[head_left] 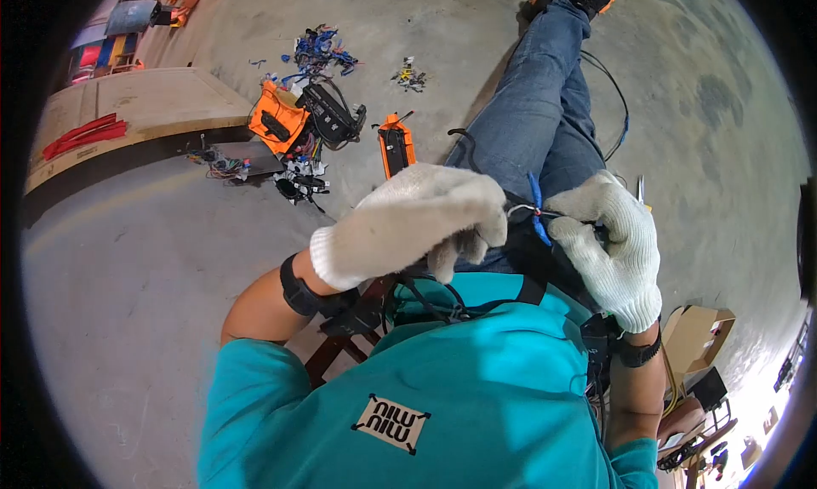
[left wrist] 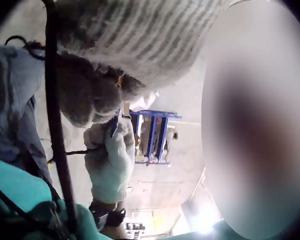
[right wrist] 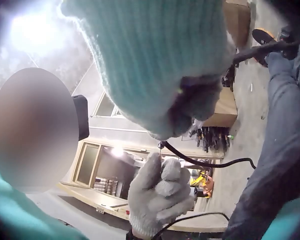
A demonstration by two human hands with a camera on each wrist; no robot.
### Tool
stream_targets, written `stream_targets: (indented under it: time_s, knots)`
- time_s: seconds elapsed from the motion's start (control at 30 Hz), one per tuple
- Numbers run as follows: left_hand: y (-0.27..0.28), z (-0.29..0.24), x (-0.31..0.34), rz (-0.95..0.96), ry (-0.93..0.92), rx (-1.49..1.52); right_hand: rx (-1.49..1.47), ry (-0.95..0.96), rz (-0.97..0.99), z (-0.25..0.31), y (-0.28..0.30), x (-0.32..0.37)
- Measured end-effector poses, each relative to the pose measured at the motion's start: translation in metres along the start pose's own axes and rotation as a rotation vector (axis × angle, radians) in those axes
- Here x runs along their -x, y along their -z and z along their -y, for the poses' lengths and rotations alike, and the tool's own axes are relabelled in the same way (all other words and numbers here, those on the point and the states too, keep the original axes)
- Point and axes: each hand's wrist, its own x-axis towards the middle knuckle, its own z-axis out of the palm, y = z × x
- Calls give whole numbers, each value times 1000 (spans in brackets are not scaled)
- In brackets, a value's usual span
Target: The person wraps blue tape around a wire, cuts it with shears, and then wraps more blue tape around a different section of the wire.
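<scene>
Spanning the gap between the hands above the near end of the jeans (head_left: 511,140), the wire (head_left: 522,207) runs left to right. The blue strip (head_left: 540,224) crosses it, long axis running away from the shirt (head_left: 477,344). Right hand (head_left: 625,259): nearer the strip; thumb and forefinger closed on the wire just beside it. Left hand (head_left: 417,217): fingers curled in, apparently pinching the wire's opposite side; exact contact is hidden. Any pull would act along the wire, across the strip. Farther off, left of the jeans: orange case (head_left: 407,140), then blue scrap (head_left: 319,51).
</scene>
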Motion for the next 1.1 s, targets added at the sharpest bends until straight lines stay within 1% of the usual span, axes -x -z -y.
stream_targets:
  time_s: [0.03, 0.07, 0.13, 0.17, 0.3, 0.37, 0.47, 0.6, 0.67, 0.7, 0.77, 0.8, 0.87, 0.9, 0.93, 0.97, 1.0, 1.03, 1.07, 1.1]
  knots:
    - [-8, 1, 3, -56, -64, 1, 15, 61, 7, -3, -1, 0]
    - [-13, -2, 5, -62, -62, 4, 29, 123, 15, -4, -3, -1]
    - [-22, -15, 4, -162, 472, 605, 67, 118, 35, 1, -3, -2]
    - [-25, -12, 2, -170, 509, 646, 109, 109, 45, 2, -2, -3]
    - [-31, -15, 4, -175, 480, 668, 85, 143, 32, -1, -5, -4]
    - [-32, -17, 4, -182, 410, 558, 87, 187, 21, -3, -5, -4]
    - [-31, -22, 3, -147, 453, 530, 104, 193, 14, -2, -6, -2]
    - [-31, -14, 4, -154, 431, 561, 148, 216, 32, 2, -6, -1]
    - [-32, -7, 4, -156, 320, 122, 179, 240, 32, 5, -7, -1]
    - [-35, -2, 3, -157, 320, 122, 179, 241, 33, 5, -8, -1]
    - [-43, 11, 1, -354, -62, -141, 203, 237, 28, 6, -9, 0]
    - [-43, 13, 0, -354, -62, -141, 203, 236, 28, 7, -8, -1]
    - [-43, 16, -4, -437, -502, -1041, 179, 228, 65, 9, -5, -1]
    - [-41, 12, -4, -421, -513, -1160, 178, 226, 68, 8, -5, -1]
    - [-38, 12, -5, -423, -511, -1158, 179, 174, 72, 8, -6, 0]
    - [-34, 12, -7, -378, -549, -1232, 181, 124, 76, 8, -6, 0]
    - [-31, 10, -8, -332, -589, -1307, 182, 126, 75, 7, -5, 0]
    - [-32, 6, -7, -343, -541, -1274, 146, 104, 58, 5, -3, 0]
    - [-29, 4, -7, -338, -546, -1275, 112, 79, 36, 3, 0, 0]
    - [-25, 3, -5, -315, -491, -1099, 114, 59, 28, 5, 2, 1]
